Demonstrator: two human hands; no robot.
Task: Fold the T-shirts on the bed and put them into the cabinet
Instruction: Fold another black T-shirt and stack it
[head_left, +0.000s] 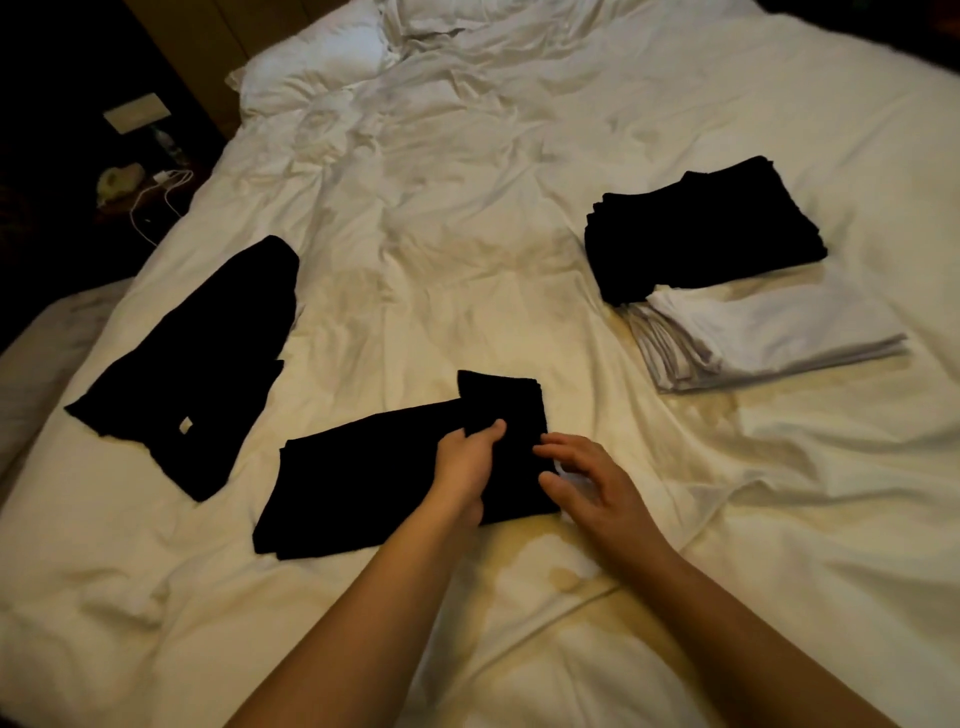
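Head view | half-folded black cotton T-shirt (363, 483) at 6 o'clock on rumpled white bed sheet (467, 234) | left hand (467, 462) pinching its turned-over flap | right hand (587, 483) just beside, fingers spread loose, touching shirt edge | unfolded black T-shirt (208, 364) at 9 o'clock | stack of folded black shirts (701, 228) atop folded white shirts (769, 338) at 2 o'clock.
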